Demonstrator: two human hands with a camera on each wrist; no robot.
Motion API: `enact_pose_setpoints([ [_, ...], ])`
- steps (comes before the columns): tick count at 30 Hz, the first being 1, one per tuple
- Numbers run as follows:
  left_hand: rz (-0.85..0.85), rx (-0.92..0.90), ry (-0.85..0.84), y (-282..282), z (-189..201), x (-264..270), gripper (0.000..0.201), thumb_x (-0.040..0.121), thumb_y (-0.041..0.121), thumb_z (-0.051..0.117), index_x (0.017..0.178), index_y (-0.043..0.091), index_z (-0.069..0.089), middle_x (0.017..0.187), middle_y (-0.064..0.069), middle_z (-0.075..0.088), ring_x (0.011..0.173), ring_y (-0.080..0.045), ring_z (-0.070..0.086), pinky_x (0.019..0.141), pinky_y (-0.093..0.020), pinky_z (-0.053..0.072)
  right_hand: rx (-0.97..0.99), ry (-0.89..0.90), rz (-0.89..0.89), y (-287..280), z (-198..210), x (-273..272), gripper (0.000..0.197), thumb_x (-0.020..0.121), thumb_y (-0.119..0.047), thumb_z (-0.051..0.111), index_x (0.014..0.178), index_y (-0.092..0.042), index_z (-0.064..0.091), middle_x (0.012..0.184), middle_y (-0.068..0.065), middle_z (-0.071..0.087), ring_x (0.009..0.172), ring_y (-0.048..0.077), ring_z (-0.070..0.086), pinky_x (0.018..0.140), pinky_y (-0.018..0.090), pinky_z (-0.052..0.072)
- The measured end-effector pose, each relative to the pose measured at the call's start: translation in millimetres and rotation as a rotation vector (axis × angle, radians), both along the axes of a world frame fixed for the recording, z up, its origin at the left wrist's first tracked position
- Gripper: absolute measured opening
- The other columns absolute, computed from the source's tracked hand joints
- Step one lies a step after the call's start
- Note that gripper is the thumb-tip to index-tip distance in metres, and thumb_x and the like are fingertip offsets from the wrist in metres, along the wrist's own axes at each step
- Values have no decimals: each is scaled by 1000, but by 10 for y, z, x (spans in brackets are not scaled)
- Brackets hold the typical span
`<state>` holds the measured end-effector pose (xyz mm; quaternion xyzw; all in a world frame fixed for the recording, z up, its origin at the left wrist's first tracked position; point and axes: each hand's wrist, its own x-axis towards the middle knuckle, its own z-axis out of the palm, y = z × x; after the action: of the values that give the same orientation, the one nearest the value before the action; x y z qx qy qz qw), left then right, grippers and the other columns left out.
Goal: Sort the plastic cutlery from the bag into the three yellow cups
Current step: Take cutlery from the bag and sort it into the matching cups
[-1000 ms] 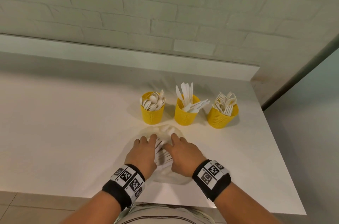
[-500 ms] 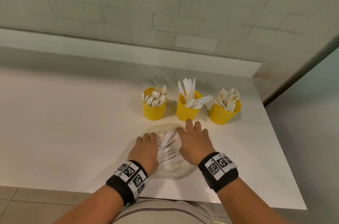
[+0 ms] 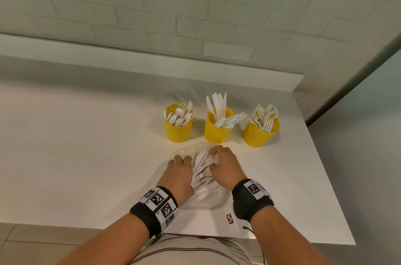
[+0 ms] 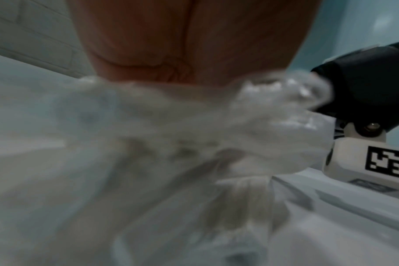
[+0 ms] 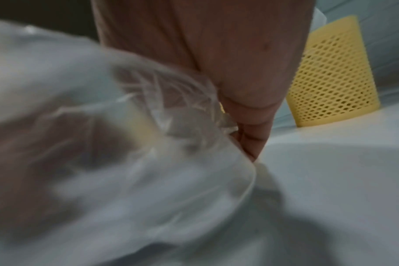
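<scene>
A clear plastic bag (image 3: pixel 205 180) of white cutlery lies on the white counter (image 3: pixel 86 156) between my hands. My left hand (image 3: pixel 184 161) grips its left side with curled fingers. My right hand (image 3: pixel 213 155) curls over the bag's far end, pinching the plastic. Crumpled bag film (image 4: pixel 194 144) fills the left wrist view under the palm. The right wrist view shows the bag (image 5: pixel 125 144) bunched against my fingers (image 5: pixel 251 142). Behind the bag stand three yellow cups: spoons (image 3: pixel 178 129), knives (image 3: pixel 217 132), forks (image 3: pixel 260 135).
A raised ledge (image 3: pixel 152 65) and a white brick wall close the back. The counter ends just right of the fork cup and at the front near my body. A small black-and-white tag (image 3: pixel 230 218) lies by my right wrist. One mesh cup (image 5: pixel 330 81) stands close beside my right hand.
Half a second ago my right hand lay flat with straight fingers reaching toward the cups; now it has drawn back and curled onto the bag's far end. The left hand stays on the bag.
</scene>
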<state>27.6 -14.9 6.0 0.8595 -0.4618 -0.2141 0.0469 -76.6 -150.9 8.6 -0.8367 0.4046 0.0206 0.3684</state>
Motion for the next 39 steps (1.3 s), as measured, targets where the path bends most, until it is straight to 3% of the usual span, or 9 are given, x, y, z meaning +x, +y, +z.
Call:
enact_pose_setpoints([
  [3, 27, 16, 63, 0, 4, -10, 88, 75, 20, 78, 147, 18, 27, 132, -10, 40, 116, -29, 47, 95, -38, 49, 54, -55, -67, -49, -30, -22, 38, 87, -7, 63, 122, -18, 56, 126, 6, 57, 120, 26, 54, 90, 24, 37],
  [9, 30, 35, 35, 0, 0, -25, 105, 72, 24, 78, 153, 16, 12, 130, -12, 41, 113, -31, 50, 93, -40, 50, 149, -39, -100, -87, -35, -58, 55, 91, -13, 64, 144, -14, 50, 143, 8, 55, 133, 26, 51, 108, 29, 39],
  [11, 19, 26, -10, 4, -23, -54, 101, 75, 23, 73, 154, 15, 11, 130, -12, 42, 113, -31, 47, 95, -39, 48, 198, -78, -143, -98, -41, -56, 48, 90, -10, 63, 138, -12, 57, 139, 8, 59, 129, 26, 55, 109, 34, 43],
  [15, 41, 29, -32, -7, -54, -100, 100, 80, 17, 69, 158, 14, 5, 135, -13, 40, 118, -31, 45, 101, -38, 45, 214, -155, -187, -133, -41, -37, 28, 85, -3, 59, 110, -12, 69, 116, 6, 68, 111, 25, 62, 98, 37, 51],
  [19, 48, 29, 55, -12, -46, -76, 110, 79, 22, 74, 158, 15, -1, 139, -15, 37, 123, -33, 45, 104, -39, 42, 231, -208, -223, -174, -78, -54, 27, 82, -5, 57, 96, -25, 68, 115, 2, 68, 110, 26, 64, 98, 47, 54],
  [24, 33, -29, 43, 10, -58, -34, 107, 77, 24, 74, 157, 19, 3, 139, -12, 40, 122, -31, 44, 105, -38, 41, 179, -177, -182, -174, -113, -74, 49, 91, -3, 55, 138, -16, 59, 141, 8, 59, 132, 27, 54, 112, 42, 44],
  [28, 15, -76, 34, 30, -81, -38, 100, 78, 21, 72, 155, 20, 9, 138, -8, 43, 121, -28, 45, 104, -36, 43, 157, -210, -190, -177, -122, -105, 54, 90, -1, 57, 141, -18, 55, 143, 8, 58, 133, 27, 54, 112, 44, 45],
  [34, -24, -52, 56, 29, -82, -18, 90, 80, 20, 68, 152, 25, 15, 133, -8, 51, 119, -29, 50, 99, -38, 47, 186, -254, -142, -198, -108, -96, 49, 97, -17, 62, 144, -28, 51, 147, 2, 55, 138, 22, 47, 116, 39, 39],
  [39, -67, -54, -15, -43, -48, -30, 81, 82, 30, 70, 148, 20, 24, 127, -6, 57, 114, -28, 56, 91, -38, 49, 202, -255, -79, -182, -45, -97, 57, 85, -3, 65, 138, -24, 57, 136, -2, 60, 126, 16, 54, 108, 28, 41],
])
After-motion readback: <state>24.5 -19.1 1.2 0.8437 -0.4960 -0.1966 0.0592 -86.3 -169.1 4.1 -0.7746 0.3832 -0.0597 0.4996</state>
